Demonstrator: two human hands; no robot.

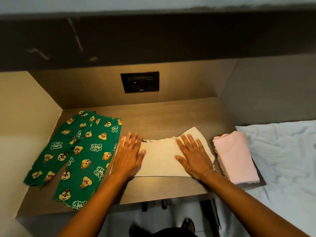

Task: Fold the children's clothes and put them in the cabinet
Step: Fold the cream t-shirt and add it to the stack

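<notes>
A cream garment lies folded into a rectangle in the middle of the wooden tabletop. My left hand rests flat on its left end, fingers spread. My right hand lies flat on its right part, palm down. Green cartoon-print children's trousers are spread out flat to the left, legs toward me. A folded pink garment sits on a dark folded piece at the table's right edge.
The table sits in a wooden niche with side walls and a black socket panel on the back wall. A bed with a pale blue sheet adjoins on the right. A dark shelf overhangs above.
</notes>
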